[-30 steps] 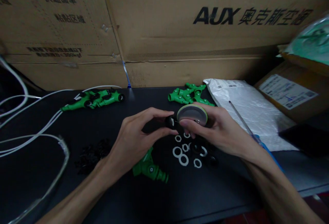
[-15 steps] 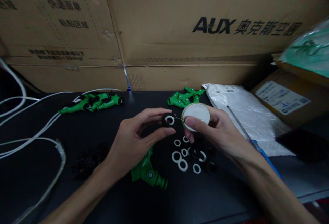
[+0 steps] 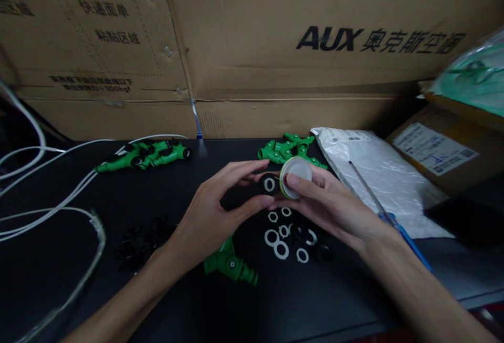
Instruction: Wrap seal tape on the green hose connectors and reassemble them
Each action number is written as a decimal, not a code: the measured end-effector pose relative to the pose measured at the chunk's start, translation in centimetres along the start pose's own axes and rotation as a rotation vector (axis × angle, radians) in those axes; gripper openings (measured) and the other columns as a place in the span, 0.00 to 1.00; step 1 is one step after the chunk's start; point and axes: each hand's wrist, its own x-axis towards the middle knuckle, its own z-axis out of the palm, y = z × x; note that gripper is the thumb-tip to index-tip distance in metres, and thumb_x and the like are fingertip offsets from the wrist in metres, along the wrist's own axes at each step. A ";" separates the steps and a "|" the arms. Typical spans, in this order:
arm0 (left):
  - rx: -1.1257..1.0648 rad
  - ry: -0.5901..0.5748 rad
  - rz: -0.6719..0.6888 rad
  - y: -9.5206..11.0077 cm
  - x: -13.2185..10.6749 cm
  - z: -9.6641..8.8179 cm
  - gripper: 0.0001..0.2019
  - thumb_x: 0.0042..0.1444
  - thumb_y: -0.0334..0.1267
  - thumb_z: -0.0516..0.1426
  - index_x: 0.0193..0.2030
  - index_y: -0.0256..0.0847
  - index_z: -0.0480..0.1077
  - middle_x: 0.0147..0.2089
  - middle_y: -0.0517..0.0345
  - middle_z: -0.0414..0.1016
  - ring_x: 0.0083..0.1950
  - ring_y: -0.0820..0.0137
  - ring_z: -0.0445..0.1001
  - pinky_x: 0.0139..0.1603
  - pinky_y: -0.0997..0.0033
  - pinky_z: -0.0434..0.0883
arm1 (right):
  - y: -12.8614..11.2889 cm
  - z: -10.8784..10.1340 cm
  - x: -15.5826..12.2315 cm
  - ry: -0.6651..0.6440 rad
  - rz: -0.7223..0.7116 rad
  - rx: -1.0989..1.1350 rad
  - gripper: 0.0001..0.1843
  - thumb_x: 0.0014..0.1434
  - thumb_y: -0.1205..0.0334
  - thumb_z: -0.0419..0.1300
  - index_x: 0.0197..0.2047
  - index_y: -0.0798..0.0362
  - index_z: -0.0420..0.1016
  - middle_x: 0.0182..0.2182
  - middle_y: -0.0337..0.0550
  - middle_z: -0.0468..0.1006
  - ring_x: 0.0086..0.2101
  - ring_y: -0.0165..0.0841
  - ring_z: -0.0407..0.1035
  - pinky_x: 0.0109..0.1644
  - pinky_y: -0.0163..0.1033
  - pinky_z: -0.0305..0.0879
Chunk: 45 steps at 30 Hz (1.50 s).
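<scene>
Between the thumb and fingers of my left hand (image 3: pixel 220 201) is a black round cap (image 3: pixel 268 191) with a white ring in its mouth. My right hand (image 3: pixel 326 196) grips a round white tin lid (image 3: pixel 300 167) with a yellow-green rim, its thumb lying on the face. The lid is tilted and sits right beside the black cap; whether they touch I cannot tell. Below the hands lie several white ring washers (image 3: pixel 281 250) and some dark caps (image 3: pixel 325 252). A green branched fitting (image 3: pixel 232 264) rests under my left wrist, partly hidden by it.
Green fittings (image 3: pixel 275 151) lie behind the hands, with more green fittings (image 3: pixel 157 155) at the left near white cables (image 3: pixel 74 196). Small black parts (image 3: pixel 142 240) are piled beside my left forearm. At right are a blue-handled screwdriver (image 3: pixel 407 235), a white mailing bag (image 3: pixel 378 169) and cartons (image 3: pixel 425 148).
The lid has turned more edge-on and come close to the black cap, which has shifted slightly right. A thin metal piece seen between them earlier is now mostly hidden.
</scene>
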 end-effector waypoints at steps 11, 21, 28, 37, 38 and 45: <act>0.112 0.045 0.016 0.5 0.1 0.1 0.04 0.63 0.36 0.67 0.44 0.44 0.82 0.57 0.54 0.80 0.59 0.63 0.79 0.63 0.60 0.74 | -0.1 0.0 -0.4 0.086 -0.058 -0.376 0.10 0.63 0.56 0.73 0.46 0.49 0.85 0.40 0.38 0.83 0.42 0.30 0.73 0.49 0.34 0.68; -0.058 0.031 -0.130 0.6 0.1 0.3 0.03 0.58 0.37 0.69 0.38 0.45 0.82 0.57 0.53 0.77 0.60 0.59 0.77 0.65 0.53 0.75 | -0.5 0.3 -0.6 -0.022 -0.015 -0.321 0.14 0.65 0.56 0.70 0.53 0.48 0.84 0.48 0.42 0.85 0.45 0.33 0.77 0.53 0.38 0.73; -0.107 0.047 -0.157 0.8 0.1 0.4 0.04 0.58 0.37 0.69 0.36 0.42 0.80 0.53 0.54 0.79 0.56 0.63 0.79 0.58 0.62 0.79 | -1.3 -0.4 -0.6 -0.019 -0.002 -0.327 0.12 0.64 0.57 0.72 0.50 0.49 0.85 0.43 0.40 0.86 0.41 0.30 0.79 0.50 0.35 0.74; 0.435 -0.255 -0.122 -0.2 0.0 0.1 0.05 0.61 0.42 0.67 0.42 0.48 0.81 0.42 0.62 0.86 0.43 0.63 0.82 0.48 0.63 0.74 | -4.5 -2.9 -2.1 -0.179 0.131 -0.897 0.13 0.67 0.52 0.67 0.47 0.52 0.85 0.33 0.42 0.85 0.32 0.34 0.76 0.34 0.37 0.72; 0.468 -0.284 -0.117 -0.3 0.0 0.1 0.04 0.61 0.41 0.67 0.42 0.48 0.81 0.42 0.61 0.86 0.43 0.63 0.82 0.47 0.63 0.74 | -4.5 -3.0 -2.2 -0.213 0.145 -0.933 0.13 0.67 0.52 0.66 0.47 0.52 0.85 0.33 0.41 0.85 0.31 0.33 0.75 0.33 0.37 0.71; 0.420 -0.387 -0.085 -0.8 -0.3 0.4 0.05 0.63 0.38 0.65 0.44 0.49 0.83 0.44 0.61 0.87 0.46 0.63 0.83 0.50 0.63 0.75 | -4.1 -3.2 -1.9 -0.303 0.191 -0.992 0.15 0.69 0.50 0.63 0.42 0.53 0.83 0.30 0.39 0.83 0.30 0.32 0.74 0.32 0.35 0.68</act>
